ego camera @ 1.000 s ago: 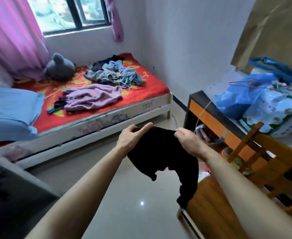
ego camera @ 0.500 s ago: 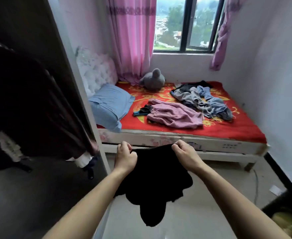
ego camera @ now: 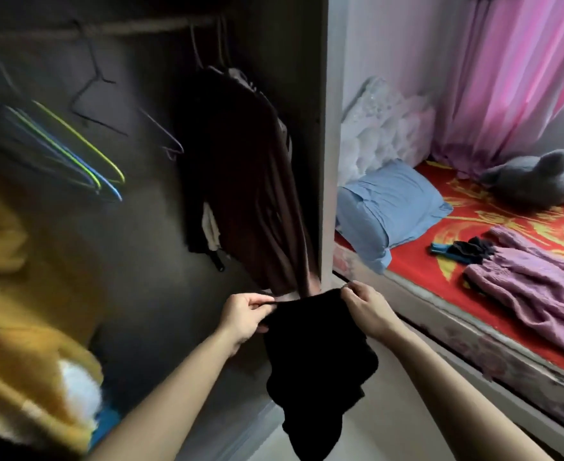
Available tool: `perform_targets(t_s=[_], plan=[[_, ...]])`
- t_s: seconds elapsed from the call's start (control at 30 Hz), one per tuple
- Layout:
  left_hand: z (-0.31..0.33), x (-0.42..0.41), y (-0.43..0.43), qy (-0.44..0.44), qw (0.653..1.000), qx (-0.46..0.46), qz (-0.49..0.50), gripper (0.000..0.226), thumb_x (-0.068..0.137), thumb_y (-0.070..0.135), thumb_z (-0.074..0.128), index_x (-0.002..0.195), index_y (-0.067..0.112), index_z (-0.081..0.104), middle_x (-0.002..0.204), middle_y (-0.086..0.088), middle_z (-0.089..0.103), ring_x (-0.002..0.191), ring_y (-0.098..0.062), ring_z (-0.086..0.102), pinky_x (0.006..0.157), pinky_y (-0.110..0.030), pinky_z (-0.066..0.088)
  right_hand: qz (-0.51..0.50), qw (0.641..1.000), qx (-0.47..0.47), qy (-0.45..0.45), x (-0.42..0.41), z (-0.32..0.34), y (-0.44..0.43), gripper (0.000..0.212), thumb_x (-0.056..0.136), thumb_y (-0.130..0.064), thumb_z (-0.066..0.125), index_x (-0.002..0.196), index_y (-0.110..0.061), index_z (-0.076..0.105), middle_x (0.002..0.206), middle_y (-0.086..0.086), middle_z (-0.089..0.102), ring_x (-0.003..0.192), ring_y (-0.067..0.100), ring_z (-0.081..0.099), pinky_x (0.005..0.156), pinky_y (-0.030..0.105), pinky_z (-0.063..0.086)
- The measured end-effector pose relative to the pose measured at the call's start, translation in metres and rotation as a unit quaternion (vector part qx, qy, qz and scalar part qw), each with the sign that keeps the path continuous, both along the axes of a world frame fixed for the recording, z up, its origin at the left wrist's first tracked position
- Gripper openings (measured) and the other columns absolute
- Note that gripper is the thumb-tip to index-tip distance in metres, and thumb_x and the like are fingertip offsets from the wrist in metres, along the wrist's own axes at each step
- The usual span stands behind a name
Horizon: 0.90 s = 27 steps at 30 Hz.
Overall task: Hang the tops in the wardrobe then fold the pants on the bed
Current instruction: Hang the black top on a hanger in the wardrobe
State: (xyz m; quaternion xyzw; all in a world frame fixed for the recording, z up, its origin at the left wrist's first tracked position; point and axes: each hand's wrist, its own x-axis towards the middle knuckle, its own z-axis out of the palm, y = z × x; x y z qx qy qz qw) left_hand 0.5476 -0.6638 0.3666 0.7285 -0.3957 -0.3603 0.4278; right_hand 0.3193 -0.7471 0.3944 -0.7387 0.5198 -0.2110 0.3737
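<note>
A black top (ego camera: 317, 364) hangs in front of me, held up by its upper edge. My left hand (ego camera: 245, 312) pinches the left corner and my right hand (ego camera: 365, 307) pinches the right corner. Straight ahead is the open wardrobe (ego camera: 322, 134) with a rail (ego camera: 141, 28) across the top. Several empty wire hangers (ego camera: 84, 154) hang from it, some yellow and blue. A dark brown garment (ego camera: 257, 194) hangs at the rail's right end, just behind my hands. On the bed (ego camera: 417, 257) at the right lies a pink garment (ego camera: 536, 284).
A yellow bundle of cloth (ego camera: 18, 344) fills the wardrobe's lower left. The bed holds a blue pillow (ego camera: 387, 214), a grey plush toy (ego camera: 533, 181) and a small dark and blue item (ego camera: 460, 251). Pink curtains (ego camera: 513, 78) hang behind the bed. Pale floor lies beneath my arms.
My view has swung left from the bed to the open wardrobe. Both hands still hold the black top, now in front of the wardrobe opening.
</note>
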Motion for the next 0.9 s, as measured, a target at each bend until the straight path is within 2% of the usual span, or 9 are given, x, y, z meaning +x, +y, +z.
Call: perform_targets(t_s=[0.07, 0.17, 0.3, 0.37, 0.53, 0.67, 0.73, 0.83, 0.9], plan=[[0.007, 0.008, 0.001, 0.009, 0.998, 0.015, 0.06, 0.017, 0.094, 0.006, 0.061, 0.107, 0.012, 0.071, 0.092, -0.002, 0.07, 0.078, -0.005, 0.061, 0.052, -0.016, 0.05, 0.063, 0.998, -0.005, -0.003, 0.018, 0.006, -0.023, 0.027, 0.097, -0.024, 0.046, 0.079, -0.008, 0.056, 0.077, 0.004, 0.063, 0.078, 0.02, 0.057, 0.072, 0.033, 0.043], [0.021, 0.024, 0.007, -0.018, 0.991, 0.049, 0.12, 0.019, 0.097, 0.006, 0.056, 0.106, 0.013, 0.073, 0.094, -0.005, 0.071, 0.074, -0.01, 0.059, 0.051, -0.015, 0.045, 0.159, 0.987, -0.019, -0.016, 0.052, 0.023, -0.047, 0.022, 0.097, -0.023, 0.047, 0.079, -0.017, 0.058, 0.075, -0.006, 0.061, 0.074, 0.009, 0.056, 0.063, 0.017, 0.04], [0.048, 0.054, 0.026, -0.142, 0.969, 0.03, 0.2, 0.014, 0.093, 0.012, 0.065, 0.099, 0.016, 0.077, 0.092, 0.002, 0.074, 0.082, -0.012, 0.067, 0.072, -0.027, 0.054, 0.244, 0.969, -0.034, -0.034, 0.099, 0.047, -0.061, 0.02, 0.095, -0.022, 0.047, 0.089, -0.013, 0.064, 0.081, -0.005, 0.064, 0.078, 0.012, 0.058, 0.062, 0.016, 0.04], [0.062, 0.071, 0.03, -0.116, 0.959, -0.015, 0.257, 0.015, 0.095, 0.013, 0.062, 0.097, 0.021, 0.074, 0.095, 0.004, 0.073, 0.088, -0.015, 0.069, 0.077, -0.034, 0.059, 0.259, 0.964, -0.024, -0.049, 0.119, 0.056, -0.063, 0.02, 0.093, -0.022, 0.047, 0.086, -0.014, 0.063, 0.077, -0.005, 0.062, 0.07, 0.011, 0.056, 0.057, 0.021, 0.04], [0.09, 0.106, 0.023, 0.021, 0.914, -0.106, 0.391, 0.009, 0.1, 0.018, 0.053, 0.099, 0.019, 0.062, 0.099, 0.003, 0.066, 0.087, -0.012, 0.063, 0.066, -0.028, 0.053, 0.31, 0.949, -0.031, -0.042, 0.172, 0.073, -0.062, 0.017, 0.093, -0.025, 0.051, 0.093, -0.017, 0.067, 0.075, -0.007, 0.063, 0.067, 0.01, 0.057, 0.06, 0.026, 0.043], [0.106, 0.142, 0.019, -0.074, 0.895, -0.167, 0.408, 0.007, 0.098, 0.02, 0.057, 0.1, 0.014, 0.059, 0.091, 0.005, 0.061, 0.088, -0.015, 0.058, 0.073, -0.024, 0.041, 0.342, 0.938, -0.008, -0.056, 0.227, 0.095, -0.06, 0.035, 0.093, -0.049, 0.051, 0.099, -0.02, 0.069, 0.096, 0.003, 0.071, 0.091, 0.02, 0.066, 0.087, 0.042, 0.055], [0.112, 0.168, 0.021, -0.114, 0.892, -0.193, 0.392, 0.006, 0.096, 0.018, 0.06, 0.095, 0.012, 0.06, 0.091, 0.001, 0.064, 0.087, -0.014, 0.059, 0.074, -0.021, 0.041, 0.331, 0.937, -0.008, -0.115, 0.267, 0.12, -0.056, 0.044, 0.09, -0.063, 0.048, 0.098, -0.025, 0.069, 0.099, 0.002, 0.072, 0.095, 0.022, 0.068, 0.089, 0.049, 0.055], [0.118, 0.207, 0.024, -0.105, 0.894, -0.221, 0.375, 0.005, 0.096, 0.013, 0.06, 0.091, 0.01, 0.06, 0.082, 0.002, 0.063, 0.078, -0.01, 0.058, 0.066, -0.014, 0.042, 0.286, 0.934, -0.036, -0.211, 0.336, 0.166, -0.048, 0.054, 0.082, -0.075, 0.044, 0.094, -0.028, 0.067, 0.097, -0.003, 0.071, 0.097, 0.019, 0.066, 0.095, 0.045, 0.053], [0.118, 0.228, 0.027, -0.103, 0.897, -0.225, 0.367, 0.006, 0.096, 0.013, 0.059, 0.091, 0.01, 0.06, 0.081, 0.001, 0.063, 0.075, -0.009, 0.057, 0.064, -0.012, 0.042, 0.27, 0.928, -0.054, -0.25, 0.379, 0.194, -0.041, 0.047, 0.091, -0.068, 0.046, 0.093, -0.027, 0.066, 0.097, -0.007, 0.068, 0.095, 0.014, 0.062, 0.096, 0.039, 0.048]])
